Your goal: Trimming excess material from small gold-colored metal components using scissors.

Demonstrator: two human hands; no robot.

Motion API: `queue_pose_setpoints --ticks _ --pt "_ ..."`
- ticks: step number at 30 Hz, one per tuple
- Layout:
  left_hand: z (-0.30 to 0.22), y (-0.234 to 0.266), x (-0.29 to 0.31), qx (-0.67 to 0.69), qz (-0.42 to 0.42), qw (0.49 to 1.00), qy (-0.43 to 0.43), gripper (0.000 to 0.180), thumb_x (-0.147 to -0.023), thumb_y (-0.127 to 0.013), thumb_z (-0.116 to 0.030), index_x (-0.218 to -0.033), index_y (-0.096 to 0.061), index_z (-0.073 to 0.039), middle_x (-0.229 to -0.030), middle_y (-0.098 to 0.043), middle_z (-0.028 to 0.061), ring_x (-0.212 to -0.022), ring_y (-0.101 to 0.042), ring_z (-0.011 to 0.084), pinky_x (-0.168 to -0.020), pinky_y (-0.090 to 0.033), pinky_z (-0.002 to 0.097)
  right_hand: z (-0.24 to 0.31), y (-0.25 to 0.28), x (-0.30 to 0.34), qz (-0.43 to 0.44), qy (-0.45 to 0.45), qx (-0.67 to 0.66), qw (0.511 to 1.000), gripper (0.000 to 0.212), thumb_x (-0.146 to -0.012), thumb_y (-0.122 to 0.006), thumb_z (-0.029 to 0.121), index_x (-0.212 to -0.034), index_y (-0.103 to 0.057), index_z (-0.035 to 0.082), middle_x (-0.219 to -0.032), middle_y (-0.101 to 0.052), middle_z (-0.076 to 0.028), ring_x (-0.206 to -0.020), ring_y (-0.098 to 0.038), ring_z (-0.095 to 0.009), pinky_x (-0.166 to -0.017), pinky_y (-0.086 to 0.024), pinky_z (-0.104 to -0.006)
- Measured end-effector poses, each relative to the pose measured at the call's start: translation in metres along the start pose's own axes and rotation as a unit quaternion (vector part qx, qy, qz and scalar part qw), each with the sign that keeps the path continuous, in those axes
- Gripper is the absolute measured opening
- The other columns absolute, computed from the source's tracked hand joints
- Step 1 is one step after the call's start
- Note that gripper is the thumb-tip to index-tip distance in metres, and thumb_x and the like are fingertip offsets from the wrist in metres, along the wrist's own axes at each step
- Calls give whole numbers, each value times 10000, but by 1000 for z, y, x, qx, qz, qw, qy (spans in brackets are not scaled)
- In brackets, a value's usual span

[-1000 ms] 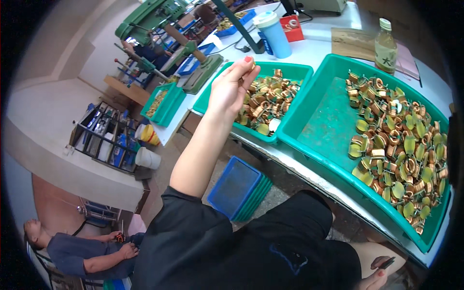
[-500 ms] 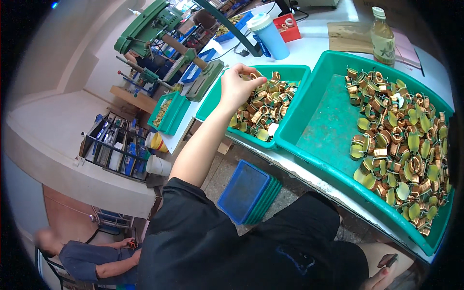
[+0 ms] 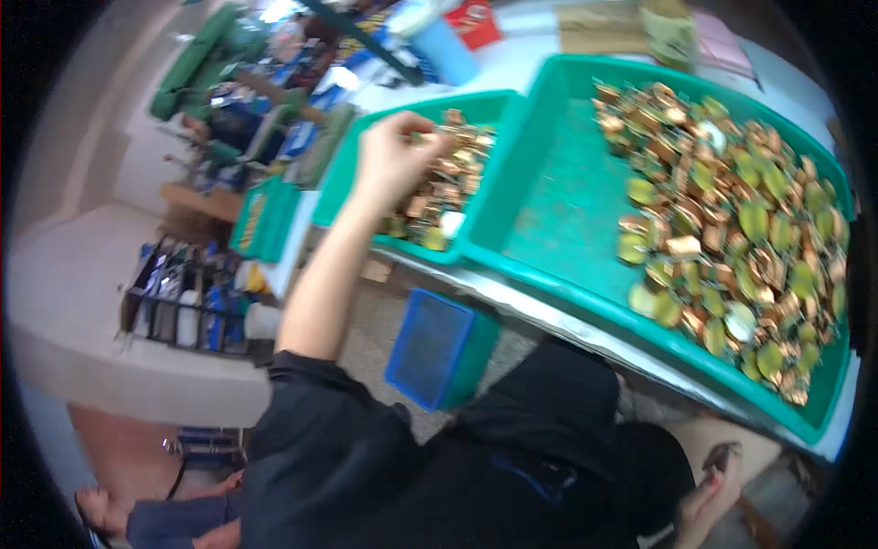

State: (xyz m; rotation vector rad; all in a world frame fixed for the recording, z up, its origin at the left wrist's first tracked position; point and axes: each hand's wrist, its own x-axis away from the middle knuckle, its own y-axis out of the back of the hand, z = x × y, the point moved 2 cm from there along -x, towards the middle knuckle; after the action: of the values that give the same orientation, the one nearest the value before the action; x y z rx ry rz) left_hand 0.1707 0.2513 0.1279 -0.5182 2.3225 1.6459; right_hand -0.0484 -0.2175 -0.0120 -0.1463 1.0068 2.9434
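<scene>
My left hand [image 3: 391, 160] is over the smaller green tray [image 3: 346, 188], its thumb and fingers closed in a pinch. A copper-coloured coil [image 3: 421, 139] seems to show between them, though motion smears it. Below and beside the hand lie many copper-wound ring coils [image 3: 462, 169] with yellow-green discs. A larger green tray [image 3: 558, 210] adjoins on the right, with a heap of like coils [image 3: 732, 229] along its right side. Low at the right, by my bare leg, my right hand [image 3: 706, 501] grips a small dark object [image 3: 724, 456] whose kind I cannot make out.
A light blue cup [image 3: 444, 55], a red box [image 3: 474, 25] and a bottle [image 3: 669, 35] stand behind the trays. A green drill press [image 3: 201, 64] is at far left. Blue-topped stacked bins [image 3: 430, 349] are under the table edge. Another person [image 3: 174, 522] sits at lower left.
The whole view has shifted, so trays and table sit further left and higher, and is now blurred. My left hand remains over the smaller tray, its thumb and fingers drawn closer together.
</scene>
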Motion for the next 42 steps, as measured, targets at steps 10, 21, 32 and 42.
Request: queue_pose_setpoints --ticks 10,21,32,42 --pt "-102 -28 13 174 76 972 -141 100 -764 -661 -68 -831 -646 5 -746 -639 69 -624 -573 137 -594 -493 259 40 -8 -17 -1 17 -47 999 339 -923 -409 305 -840 -503 -10 -759 -499 -136 -646 -455 -259 -612 -391 -336" --pt "-133 -106 8 165 283 930 -168 314 -649 -731 -36 -917 -577 21 -820 -635 111 -704 -607 186 -637 -510 295 48 -9 -17 31 29 -26 999 285 -896 -453 261 -854 -509 -15 -775 -515 -149 -656 -466 -274 -624 -402 -341" --pt "-129 -88 13 217 177 945 -171 330 -674 -733 -23 -936 -543 42 -748 -617 88 -713 -628 181 -641 -527 280 47 -15 -22 55 46 -10 997 274 -890 -460 249 -847 -510 -17 -767 -518 -149 -655 -470 -279 -625 -406 -340" --pt "-150 -44 82 721 274 625 125 341 -851 -504 -51 -1182 -462 23 -1077 -566 244 -901 -624 319 -708 -536 296 49 -22 -11 80 4 -295 952 342 -937 -408 306 -797 -509 10 -760 -531 -133 -669 -488 -248 -630 -414 -336"
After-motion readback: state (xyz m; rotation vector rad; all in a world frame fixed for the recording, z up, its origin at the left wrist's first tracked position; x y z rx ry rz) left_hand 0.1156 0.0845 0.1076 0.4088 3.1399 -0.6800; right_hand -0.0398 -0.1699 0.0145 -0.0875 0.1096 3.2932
